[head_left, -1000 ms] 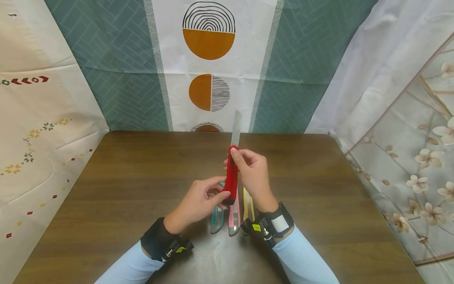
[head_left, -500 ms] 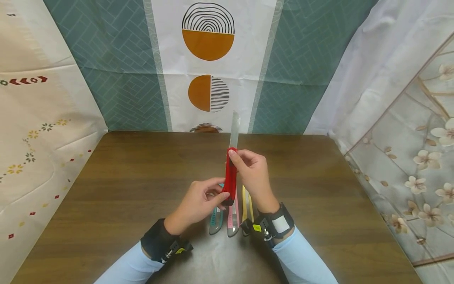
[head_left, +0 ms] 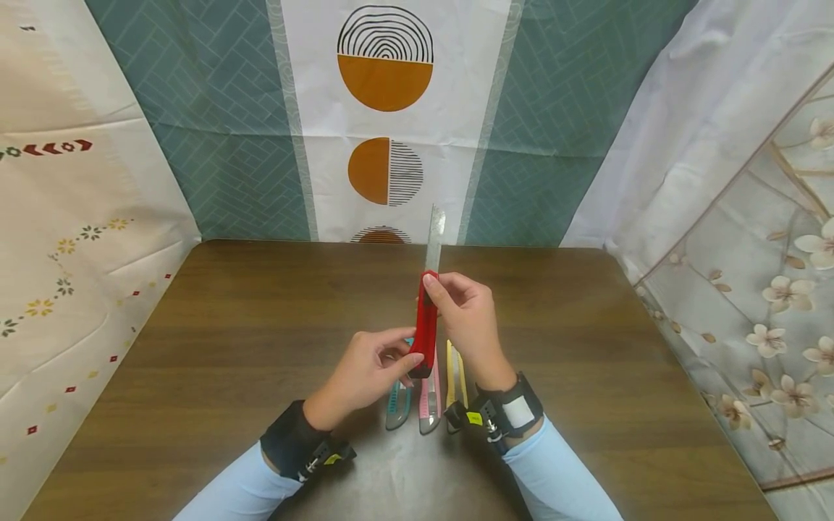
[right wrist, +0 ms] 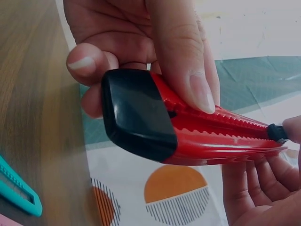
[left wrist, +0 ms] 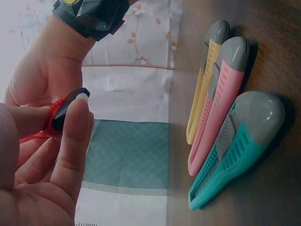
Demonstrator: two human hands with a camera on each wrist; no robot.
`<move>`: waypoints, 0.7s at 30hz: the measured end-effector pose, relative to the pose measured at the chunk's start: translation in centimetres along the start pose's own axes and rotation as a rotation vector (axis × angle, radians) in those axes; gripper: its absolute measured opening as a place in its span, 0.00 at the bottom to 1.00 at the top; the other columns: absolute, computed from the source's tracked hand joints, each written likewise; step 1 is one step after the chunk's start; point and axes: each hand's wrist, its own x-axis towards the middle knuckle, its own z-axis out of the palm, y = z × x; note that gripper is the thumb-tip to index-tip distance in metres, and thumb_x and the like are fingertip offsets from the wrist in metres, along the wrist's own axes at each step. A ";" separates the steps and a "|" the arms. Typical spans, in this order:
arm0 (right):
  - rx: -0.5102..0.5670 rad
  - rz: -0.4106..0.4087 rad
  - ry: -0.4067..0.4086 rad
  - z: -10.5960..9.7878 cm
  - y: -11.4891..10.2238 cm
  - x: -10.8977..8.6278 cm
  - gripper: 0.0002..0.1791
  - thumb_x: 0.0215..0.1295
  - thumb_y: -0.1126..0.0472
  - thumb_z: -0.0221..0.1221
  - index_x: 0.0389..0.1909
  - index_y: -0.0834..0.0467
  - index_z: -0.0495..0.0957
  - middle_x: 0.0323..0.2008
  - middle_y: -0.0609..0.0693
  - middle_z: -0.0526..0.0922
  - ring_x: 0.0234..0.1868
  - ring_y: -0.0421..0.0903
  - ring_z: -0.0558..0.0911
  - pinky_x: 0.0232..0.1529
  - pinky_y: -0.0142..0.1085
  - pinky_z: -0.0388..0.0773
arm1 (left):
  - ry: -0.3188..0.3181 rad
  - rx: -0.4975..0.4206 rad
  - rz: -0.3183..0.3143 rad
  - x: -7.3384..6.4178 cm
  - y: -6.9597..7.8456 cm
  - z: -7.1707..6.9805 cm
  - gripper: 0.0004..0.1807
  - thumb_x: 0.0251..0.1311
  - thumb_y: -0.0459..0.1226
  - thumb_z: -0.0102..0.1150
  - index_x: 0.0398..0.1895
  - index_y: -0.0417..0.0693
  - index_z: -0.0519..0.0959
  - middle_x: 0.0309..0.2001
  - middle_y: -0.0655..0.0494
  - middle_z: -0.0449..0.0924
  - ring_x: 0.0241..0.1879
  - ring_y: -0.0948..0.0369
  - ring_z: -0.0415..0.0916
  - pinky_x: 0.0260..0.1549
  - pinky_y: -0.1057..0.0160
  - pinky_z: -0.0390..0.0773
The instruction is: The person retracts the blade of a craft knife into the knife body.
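Observation:
A red utility knife (head_left: pixel 426 325) with a black end cap (right wrist: pixel 138 115) is held up above the table, its long metal blade (head_left: pixel 435 235) out and pointing away. My left hand (head_left: pixel 365 369) pinches the knife near the black end between thumb and fingers. Higher up, my right hand (head_left: pixel 465 318) grips the handle, and in the right wrist view its thumb is against the black slider (right wrist: pixel 276 133). Below lie a teal utility knife (left wrist: pixel 235 146), a pink one (left wrist: pixel 218 103) and a yellow one (left wrist: pixel 208 70), side by side; in the head view the hands partly cover them.
The brown wooden table (head_left: pixel 260 304) reaches back to a patterned cloth (head_left: pixel 384 170) hanging behind it. A cream cloth (head_left: pixel 72 289) hangs at the left and a flowered curtain (head_left: pixel 775 318) at the right. Both wrists wear black straps with cameras.
Both hands keep the same hold on the red utility knife. The knife tilts very slightly, and the light on its blade differs.

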 end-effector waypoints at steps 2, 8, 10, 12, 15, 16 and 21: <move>-0.005 -0.001 0.003 0.0 0.0 0.0 0.15 0.73 0.49 0.62 0.42 0.58 0.86 0.34 0.55 0.90 0.35 0.49 0.86 0.37 0.40 0.87 | -0.001 0.002 -0.008 0.0 0.0 0.0 0.24 0.64 0.33 0.69 0.64 0.42 0.79 0.37 0.48 0.90 0.23 0.66 0.85 0.30 0.64 0.89; -0.018 0.007 0.013 0.1 0.1 -0.1 0.17 0.73 0.47 0.62 0.41 0.57 0.87 0.33 0.54 0.90 0.34 0.49 0.86 0.36 0.41 0.87 | -0.012 0.008 -0.033 0.0 0.1 0.0 0.24 0.64 0.34 0.69 0.64 0.44 0.79 0.36 0.49 0.89 0.22 0.65 0.85 0.30 0.64 0.89; -0.021 0.005 0.013 0.1 0.0 -0.1 0.16 0.73 0.47 0.62 0.41 0.56 0.87 0.33 0.54 0.90 0.34 0.49 0.86 0.36 0.41 0.87 | -0.014 0.004 -0.037 0.0 0.1 0.0 0.24 0.64 0.35 0.69 0.64 0.44 0.79 0.37 0.49 0.90 0.23 0.65 0.85 0.31 0.63 0.89; -0.021 0.004 0.010 0.1 0.0 -0.2 0.16 0.72 0.47 0.62 0.41 0.56 0.87 0.33 0.54 0.89 0.34 0.49 0.86 0.35 0.40 0.87 | -0.016 0.001 -0.038 -0.1 0.1 0.0 0.24 0.64 0.34 0.69 0.64 0.44 0.79 0.37 0.49 0.90 0.24 0.65 0.86 0.31 0.63 0.89; -0.016 -0.001 0.011 0.1 0.0 -0.1 0.15 0.72 0.48 0.63 0.41 0.55 0.87 0.33 0.54 0.89 0.33 0.50 0.85 0.35 0.40 0.88 | -0.018 -0.002 -0.042 -0.1 0.2 0.0 0.24 0.64 0.34 0.69 0.64 0.44 0.79 0.38 0.49 0.90 0.25 0.66 0.86 0.32 0.63 0.89; -0.016 -0.002 0.014 0.1 0.0 -0.1 0.15 0.72 0.48 0.63 0.41 0.55 0.87 0.33 0.54 0.89 0.33 0.50 0.85 0.34 0.40 0.88 | -0.019 -0.002 -0.044 -0.1 0.2 0.0 0.24 0.64 0.34 0.69 0.64 0.44 0.79 0.38 0.49 0.90 0.25 0.66 0.86 0.33 0.63 0.89; -0.023 -0.006 0.027 0.1 0.1 -0.1 0.15 0.71 0.48 0.64 0.42 0.56 0.88 0.33 0.55 0.89 0.33 0.50 0.84 0.34 0.39 0.88 | -0.024 -0.013 -0.047 0.0 0.3 0.1 0.24 0.64 0.33 0.68 0.64 0.42 0.79 0.39 0.47 0.90 0.25 0.66 0.86 0.33 0.63 0.89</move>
